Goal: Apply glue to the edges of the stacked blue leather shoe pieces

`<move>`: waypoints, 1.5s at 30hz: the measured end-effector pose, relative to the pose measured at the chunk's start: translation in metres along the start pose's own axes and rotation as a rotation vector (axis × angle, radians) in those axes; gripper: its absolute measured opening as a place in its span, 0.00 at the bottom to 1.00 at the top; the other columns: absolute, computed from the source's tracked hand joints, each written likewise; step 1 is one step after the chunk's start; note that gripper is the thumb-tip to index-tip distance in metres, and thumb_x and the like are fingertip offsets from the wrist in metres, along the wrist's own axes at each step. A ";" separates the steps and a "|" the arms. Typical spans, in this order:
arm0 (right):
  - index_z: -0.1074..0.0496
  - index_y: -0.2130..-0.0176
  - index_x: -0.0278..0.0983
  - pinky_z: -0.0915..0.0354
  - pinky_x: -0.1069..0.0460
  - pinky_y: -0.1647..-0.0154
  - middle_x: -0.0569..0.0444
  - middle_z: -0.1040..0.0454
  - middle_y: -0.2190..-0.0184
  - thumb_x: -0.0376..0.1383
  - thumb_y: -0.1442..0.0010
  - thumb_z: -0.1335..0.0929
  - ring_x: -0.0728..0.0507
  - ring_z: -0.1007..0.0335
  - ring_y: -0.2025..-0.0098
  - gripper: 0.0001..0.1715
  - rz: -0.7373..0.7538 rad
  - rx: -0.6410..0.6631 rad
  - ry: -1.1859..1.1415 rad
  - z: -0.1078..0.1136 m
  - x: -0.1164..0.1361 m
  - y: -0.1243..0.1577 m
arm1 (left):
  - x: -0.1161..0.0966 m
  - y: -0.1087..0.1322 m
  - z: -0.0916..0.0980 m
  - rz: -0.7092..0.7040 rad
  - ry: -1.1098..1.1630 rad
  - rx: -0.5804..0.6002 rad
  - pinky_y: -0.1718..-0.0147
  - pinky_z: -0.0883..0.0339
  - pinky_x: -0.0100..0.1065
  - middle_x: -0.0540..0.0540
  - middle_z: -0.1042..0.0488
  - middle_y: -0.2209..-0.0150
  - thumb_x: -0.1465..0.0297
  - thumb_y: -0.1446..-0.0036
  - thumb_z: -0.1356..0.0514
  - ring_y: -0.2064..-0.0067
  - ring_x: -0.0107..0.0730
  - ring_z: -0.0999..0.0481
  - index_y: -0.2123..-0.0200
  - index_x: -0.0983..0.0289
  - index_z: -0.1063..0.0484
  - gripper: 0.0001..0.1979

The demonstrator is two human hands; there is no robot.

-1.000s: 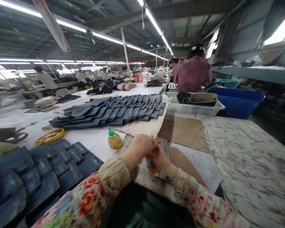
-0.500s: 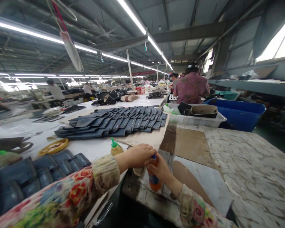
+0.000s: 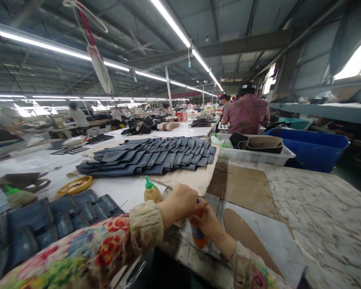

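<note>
An orange bottle (image 3: 200,241) with a blue label stands on the stained table edge in front of me. My right hand (image 3: 207,218) is closed around its upper body. At the top, my left hand (image 3: 182,202) has its fingers closed over the blue cap (image 3: 197,201), which they mostly hide. Just behind my left wrist is a yellowish squeeze bottle (image 3: 152,193) with a green nozzle. Dark blue leather-like pieces (image 3: 30,218) lie in overlapping rows left of my sleeve. A larger overlapping batch (image 3: 156,158) rests farther back on a beige sheet.
A yellow ring-shaped dish (image 3: 74,185) and another green-tipped bottle (image 3: 19,196) are at left. A brown curved piece (image 3: 246,230) lies right of my hand. Beyond are a white bin (image 3: 258,157), a blue tub (image 3: 313,150) and a co-worker (image 3: 246,110) facing away.
The view has shifted slightly left, so the scene sits farther right. My left hand has turned at the cap, its knuckles now higher and more curled. The right hand keeps its hold on the bottle.
</note>
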State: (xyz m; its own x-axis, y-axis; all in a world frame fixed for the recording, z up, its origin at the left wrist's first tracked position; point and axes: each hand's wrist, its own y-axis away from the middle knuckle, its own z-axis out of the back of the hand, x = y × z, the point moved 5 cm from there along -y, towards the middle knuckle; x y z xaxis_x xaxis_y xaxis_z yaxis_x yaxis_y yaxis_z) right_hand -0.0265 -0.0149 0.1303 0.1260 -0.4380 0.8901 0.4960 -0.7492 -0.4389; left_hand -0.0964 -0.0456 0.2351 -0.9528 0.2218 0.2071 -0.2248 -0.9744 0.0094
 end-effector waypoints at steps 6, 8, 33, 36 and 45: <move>0.30 0.56 0.37 0.32 0.45 0.56 0.49 0.25 0.61 0.40 0.50 0.29 0.39 0.29 0.57 0.20 -0.012 -0.002 0.040 0.004 0.001 -0.002 | 0.004 0.012 0.019 -0.268 0.117 0.147 0.58 0.33 0.36 0.57 0.27 0.54 0.62 0.41 0.45 0.55 0.40 0.26 0.49 0.61 0.34 0.18; 0.31 0.55 0.36 0.33 0.45 0.54 0.49 0.25 0.59 0.42 0.48 0.29 0.39 0.29 0.56 0.21 -0.030 0.025 0.075 0.002 0.002 -0.001 | 0.009 0.014 0.022 -0.326 0.157 0.170 0.56 0.34 0.34 0.56 0.27 0.55 0.65 0.42 0.45 0.55 0.37 0.26 0.51 0.62 0.33 0.15; 0.36 0.48 0.36 0.33 0.44 0.54 0.49 0.25 0.61 0.46 0.46 0.30 0.40 0.28 0.59 0.29 -0.076 0.019 0.169 0.008 -0.002 0.000 | 0.049 0.003 0.049 0.159 0.603 -0.105 0.68 0.39 0.31 0.53 0.28 0.69 0.52 0.47 0.44 0.67 0.31 0.30 0.63 0.65 0.31 0.21; 0.41 0.43 0.37 0.35 0.42 0.48 0.46 0.27 0.53 0.48 0.46 0.31 0.38 0.29 0.52 0.36 -0.052 0.008 0.237 0.011 -0.002 0.001 | 0.070 0.025 0.071 0.164 1.010 -0.122 0.66 0.39 0.29 0.51 0.29 0.67 0.58 0.50 0.40 0.66 0.25 0.32 0.58 0.66 0.34 0.20; 0.40 0.42 0.33 0.41 0.37 0.41 0.38 0.33 0.46 0.55 0.48 0.31 0.33 0.37 0.43 0.44 0.149 -0.007 0.433 0.021 0.001 -0.003 | 0.151 0.130 0.032 0.461 1.133 0.230 0.70 0.38 0.26 0.53 0.29 0.57 0.59 0.55 0.35 0.59 0.31 0.29 0.50 0.60 0.35 0.29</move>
State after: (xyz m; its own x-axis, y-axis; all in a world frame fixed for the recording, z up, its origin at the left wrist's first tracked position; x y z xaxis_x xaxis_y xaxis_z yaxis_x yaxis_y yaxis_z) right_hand -0.0097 -0.0028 0.1345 -0.1765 -0.7072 0.6846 0.4935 -0.6654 -0.5602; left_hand -0.2633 -0.1396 0.2992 -0.5983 -0.3462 -0.7226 0.1092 -0.9286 0.3546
